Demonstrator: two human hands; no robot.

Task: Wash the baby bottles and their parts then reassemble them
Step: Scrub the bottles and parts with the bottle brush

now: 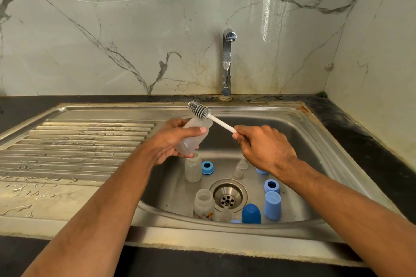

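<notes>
The left hand (173, 139) wraps a frosted, translucent plastic baby bottle (194, 136) and tilts it over the stainless-steel sink basin (299, 141) with its mouth turned toward the right hand — likely so drips fall inside and the brush can enter. The right hand (265, 148) pinches the white handle of a grey silicone-bristled bottle brush (199, 109), whose head hovers just outside the bottle's mouth. Two more clear bottles (193, 168), blue screw rings (207, 167), clear teats (240, 167) and blue caps (272, 204) wait around the drain (228, 195), within reach. The chrome tap (227, 63) shows no running water.
</notes>
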